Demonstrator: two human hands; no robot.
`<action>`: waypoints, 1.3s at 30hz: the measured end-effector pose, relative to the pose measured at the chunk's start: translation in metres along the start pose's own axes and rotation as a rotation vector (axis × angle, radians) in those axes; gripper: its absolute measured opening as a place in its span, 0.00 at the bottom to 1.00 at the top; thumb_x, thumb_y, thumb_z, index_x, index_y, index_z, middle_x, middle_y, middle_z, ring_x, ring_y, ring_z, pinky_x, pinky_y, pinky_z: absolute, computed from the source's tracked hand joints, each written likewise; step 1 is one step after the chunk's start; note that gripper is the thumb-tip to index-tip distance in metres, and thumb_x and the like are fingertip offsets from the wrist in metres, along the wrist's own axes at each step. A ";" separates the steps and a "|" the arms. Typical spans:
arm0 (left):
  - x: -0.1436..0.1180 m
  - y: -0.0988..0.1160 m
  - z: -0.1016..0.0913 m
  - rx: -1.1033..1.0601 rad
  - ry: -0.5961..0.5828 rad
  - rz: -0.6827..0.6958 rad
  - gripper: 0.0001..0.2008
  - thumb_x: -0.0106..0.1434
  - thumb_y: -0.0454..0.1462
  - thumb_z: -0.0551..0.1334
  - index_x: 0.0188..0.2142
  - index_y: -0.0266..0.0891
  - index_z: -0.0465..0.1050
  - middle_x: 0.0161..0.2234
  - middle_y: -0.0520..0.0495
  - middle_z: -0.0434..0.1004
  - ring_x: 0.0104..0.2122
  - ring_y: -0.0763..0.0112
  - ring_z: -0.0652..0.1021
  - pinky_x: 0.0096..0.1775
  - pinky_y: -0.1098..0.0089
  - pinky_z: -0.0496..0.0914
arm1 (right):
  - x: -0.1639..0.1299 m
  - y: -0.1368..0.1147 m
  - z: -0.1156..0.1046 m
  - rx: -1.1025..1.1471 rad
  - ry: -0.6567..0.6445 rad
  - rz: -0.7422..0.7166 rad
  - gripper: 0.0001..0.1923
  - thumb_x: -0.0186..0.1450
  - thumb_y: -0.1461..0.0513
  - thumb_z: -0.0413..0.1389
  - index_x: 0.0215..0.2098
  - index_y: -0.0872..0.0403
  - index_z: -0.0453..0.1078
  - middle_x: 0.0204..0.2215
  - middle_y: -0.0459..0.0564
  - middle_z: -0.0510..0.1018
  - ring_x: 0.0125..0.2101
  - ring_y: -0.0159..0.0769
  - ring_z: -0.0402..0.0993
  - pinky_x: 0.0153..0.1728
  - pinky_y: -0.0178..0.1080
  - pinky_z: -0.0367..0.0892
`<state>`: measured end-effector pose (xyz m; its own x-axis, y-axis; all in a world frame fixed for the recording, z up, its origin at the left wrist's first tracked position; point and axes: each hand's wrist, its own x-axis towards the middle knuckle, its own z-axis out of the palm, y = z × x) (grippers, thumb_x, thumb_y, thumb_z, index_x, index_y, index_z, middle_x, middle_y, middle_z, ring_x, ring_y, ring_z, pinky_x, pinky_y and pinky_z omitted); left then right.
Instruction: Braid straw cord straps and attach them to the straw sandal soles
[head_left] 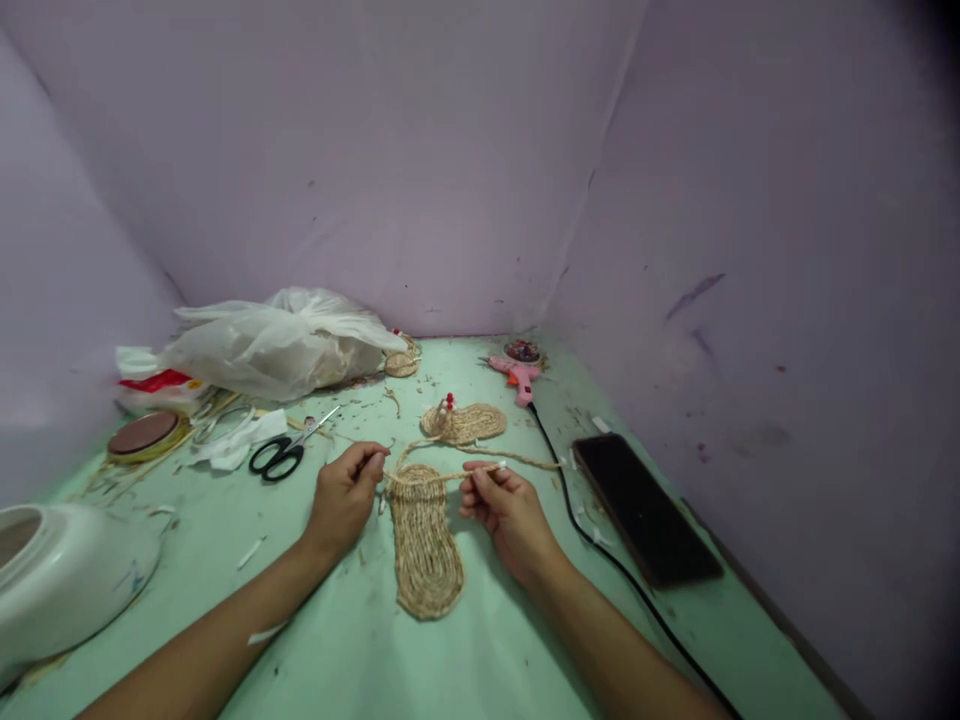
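Note:
A woven straw slipper sole (426, 545) lies flat on the green table, its toe end away from me. Across that far end runs a braided straw cord (454, 476). My left hand (349, 495) is closed, pinching the cord at the sole's left side. On the right, my right hand (506, 505) pinches the cord's other stretch between thumb and fingers, near a whitish tip. Another length of braid (517, 457) trails behind the hands. Just beyond sits a small finished-looking straw slipper (469, 424) with red beads (450, 401).
Black-handled scissors (289, 452), a tape roll (148, 436) and a white plastic bag (281, 345) lie left. A pink glue gun (517, 376) with a black cable (570, 510) and a phone (645, 510) are right. A white rounded container (82, 575) stands near left. Walls enclose the table.

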<state>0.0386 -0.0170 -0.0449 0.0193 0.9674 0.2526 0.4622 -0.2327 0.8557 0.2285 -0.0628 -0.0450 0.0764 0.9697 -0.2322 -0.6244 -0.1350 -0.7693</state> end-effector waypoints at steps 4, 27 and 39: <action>-0.001 -0.002 0.000 -0.020 -0.011 -0.014 0.10 0.58 0.41 0.55 0.33 0.37 0.69 0.20 0.55 0.64 0.21 0.75 0.64 0.23 0.75 0.59 | 0.001 -0.002 -0.001 -0.011 0.003 -0.010 0.15 0.46 0.59 0.67 0.29 0.59 0.72 0.19 0.44 0.74 0.18 0.24 0.67 0.20 0.29 0.69; -0.020 0.008 -0.012 0.188 -0.359 0.301 0.10 0.63 0.36 0.52 0.28 0.36 0.69 0.24 0.50 0.69 0.25 0.73 0.70 0.30 0.73 0.63 | 0.000 -0.001 -0.001 -0.075 0.042 -0.012 0.16 0.45 0.57 0.67 0.28 0.58 0.74 0.19 0.43 0.72 0.18 0.25 0.66 0.20 0.30 0.67; -0.019 0.025 -0.004 0.525 -0.254 0.629 0.05 0.58 0.34 0.57 0.30 0.39 0.72 0.26 0.48 0.75 0.28 0.69 0.72 0.46 0.57 0.59 | -0.003 -0.001 -0.008 -0.047 0.135 0.067 0.17 0.44 0.56 0.68 0.28 0.57 0.73 0.23 0.47 0.78 0.24 0.32 0.75 0.29 0.35 0.72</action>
<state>0.0459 -0.0415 -0.0262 0.5790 0.6814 0.4476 0.6481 -0.7178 0.2544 0.2355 -0.0670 -0.0482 0.1418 0.9224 -0.3593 -0.5949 -0.2107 -0.7757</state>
